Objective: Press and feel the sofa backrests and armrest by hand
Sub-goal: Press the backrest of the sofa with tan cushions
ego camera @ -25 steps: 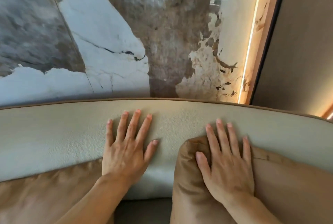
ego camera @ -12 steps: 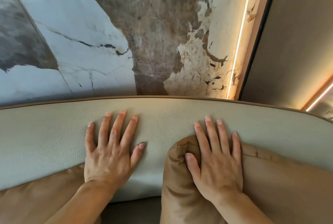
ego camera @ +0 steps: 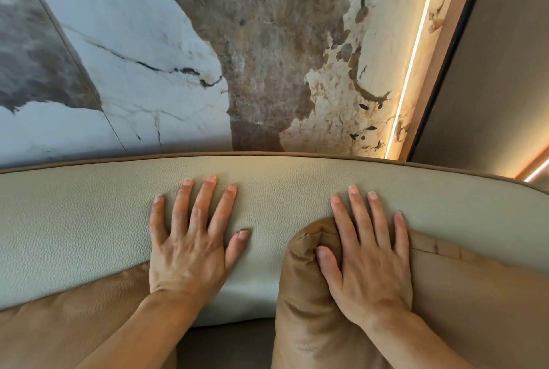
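Both hands, barely shifted, lie flat and spread: left hand (ego camera: 190, 245) on beige backrest (ego camera: 89, 220), right hand (ego camera: 368, 261) on tan cushion (ego camera: 475, 294).

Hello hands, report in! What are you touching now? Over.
Left hand flat, open, on the beige backrest. Right hand flat across the brown cushion, fingertips on the backrest. Nothing in the way.

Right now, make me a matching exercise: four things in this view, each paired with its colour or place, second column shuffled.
Things:
1. left hand
2. right hand
3. backrest
4. light strip

Descriptions:
A. glowing, up the wall at the right
B. pale grey-beige pebbled leather
C. flat on the pale leather alone, fingers spread
D. palm on a tan cushion, fingertips on the pale leather

Pairs: 1-C, 2-D, 3-B, 4-A
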`<state>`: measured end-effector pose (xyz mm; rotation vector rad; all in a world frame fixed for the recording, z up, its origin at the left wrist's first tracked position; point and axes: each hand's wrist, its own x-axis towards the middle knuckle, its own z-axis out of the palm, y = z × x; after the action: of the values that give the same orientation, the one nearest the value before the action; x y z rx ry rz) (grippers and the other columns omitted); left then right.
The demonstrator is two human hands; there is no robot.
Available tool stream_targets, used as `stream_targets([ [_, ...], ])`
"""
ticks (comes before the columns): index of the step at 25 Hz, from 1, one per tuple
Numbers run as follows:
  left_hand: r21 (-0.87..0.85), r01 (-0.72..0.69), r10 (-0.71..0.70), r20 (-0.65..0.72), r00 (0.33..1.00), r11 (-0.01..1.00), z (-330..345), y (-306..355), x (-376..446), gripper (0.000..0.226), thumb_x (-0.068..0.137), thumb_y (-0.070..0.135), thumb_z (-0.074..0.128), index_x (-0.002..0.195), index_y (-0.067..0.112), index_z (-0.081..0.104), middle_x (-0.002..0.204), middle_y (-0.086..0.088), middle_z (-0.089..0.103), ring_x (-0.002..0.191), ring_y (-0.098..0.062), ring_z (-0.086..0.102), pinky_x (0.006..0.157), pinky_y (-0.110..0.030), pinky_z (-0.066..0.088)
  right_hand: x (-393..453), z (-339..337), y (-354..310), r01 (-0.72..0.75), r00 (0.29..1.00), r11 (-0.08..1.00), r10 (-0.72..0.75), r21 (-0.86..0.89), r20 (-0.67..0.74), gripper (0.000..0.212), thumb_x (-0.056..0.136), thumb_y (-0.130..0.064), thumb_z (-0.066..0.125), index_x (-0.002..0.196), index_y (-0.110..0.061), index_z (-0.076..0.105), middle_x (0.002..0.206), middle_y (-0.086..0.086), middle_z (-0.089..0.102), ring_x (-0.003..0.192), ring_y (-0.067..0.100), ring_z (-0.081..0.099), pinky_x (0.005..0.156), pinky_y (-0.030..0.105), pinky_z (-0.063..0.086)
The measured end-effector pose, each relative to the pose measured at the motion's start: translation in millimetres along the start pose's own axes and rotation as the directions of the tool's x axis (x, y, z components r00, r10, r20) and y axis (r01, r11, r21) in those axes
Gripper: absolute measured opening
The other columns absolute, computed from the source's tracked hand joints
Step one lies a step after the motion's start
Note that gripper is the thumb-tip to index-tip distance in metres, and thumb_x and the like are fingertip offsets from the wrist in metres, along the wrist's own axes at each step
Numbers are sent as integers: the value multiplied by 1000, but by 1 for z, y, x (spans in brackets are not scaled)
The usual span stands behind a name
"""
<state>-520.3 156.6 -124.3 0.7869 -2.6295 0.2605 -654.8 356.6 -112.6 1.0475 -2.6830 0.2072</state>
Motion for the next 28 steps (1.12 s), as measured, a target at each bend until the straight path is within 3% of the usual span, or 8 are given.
stream_targets([
  [7, 6, 21, -21, -56, 998, 1000, 10, 0, 14, 67, 90, 59, 28, 147, 25, 32, 151, -6, 31, 139, -36, 29, 113, -62, 13, 19, 7, 3, 23, 1000, 1000, -22, 5, -22, 69, 93, -60, 10, 150, -24, 25, 159, 5, 23, 147, 28, 19, 115, 59, 17],
  [11, 3, 33, -32, -65, 997, 999, 15, -1, 22, 66, 91, 60, 27, 147, 25, 32, 151, -8, 35, 139, -37, 29, 113, -62, 12, 31, 12, 5, 40, 999, 999, -40, -2, -34, 69, 91, -58, 21, 151, -25, 25, 160, 4, 22, 147, 27, 17, 115, 58, 16],
  [15, 2, 37, -37, -56, 998, 999, 19, -2, 27, 66, 91, 60, 24, 147, 25, 32, 151, -7, 34, 139, -36, 27, 113, -62, 10, 39, 17, 7, 48, 998, 999, -48, -16, -41, 69, 92, -59, 14, 151, -24, 24, 160, 4, 21, 147, 27, 16, 116, 57, 14],
  [28, -35, 24, -24, 23, 999, 999, 17, -3, 30, 68, 91, 60, 25, 150, 25, 25, 155, -8, 30, 142, -36, 21, 114, -62, 7, 42, 25, 4, 23, 999, 999, -25, -42, -41, 70, 88, -53, 27, 152, -25, 17, 160, 5, 20, 148, 27, 13, 117, 57, 13],
])
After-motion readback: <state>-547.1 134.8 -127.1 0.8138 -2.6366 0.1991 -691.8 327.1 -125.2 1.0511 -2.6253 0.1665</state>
